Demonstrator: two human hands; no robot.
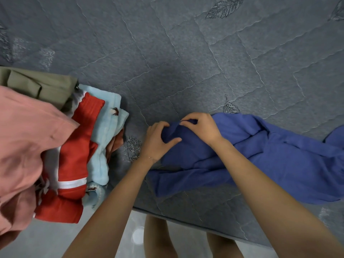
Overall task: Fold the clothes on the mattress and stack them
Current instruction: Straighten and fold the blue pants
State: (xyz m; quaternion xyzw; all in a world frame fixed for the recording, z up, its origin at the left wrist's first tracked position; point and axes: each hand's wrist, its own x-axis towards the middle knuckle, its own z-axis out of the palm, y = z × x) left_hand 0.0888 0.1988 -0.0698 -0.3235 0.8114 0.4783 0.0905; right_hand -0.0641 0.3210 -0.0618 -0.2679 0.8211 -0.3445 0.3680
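Mattress (186, 53): fills the view from the far side to the near edge. Pile of clothes (55, 136): on the mattress at the left, at least 4 pieces overlapping, its near part hanging past the near edge above the floor (55, 241). Loose garment (279, 155): on the mattress at the right, close to the near edge, crumpled, running from the centre out past the right border. Bare mattress lies between pile and garment. Left hand (158, 142) and right hand (202, 127): side by side on the garment's left end, the left hand nearer the pile, both gripping cloth. 2 legs (160, 239): on the floor, before the near edge, beneath the arms.
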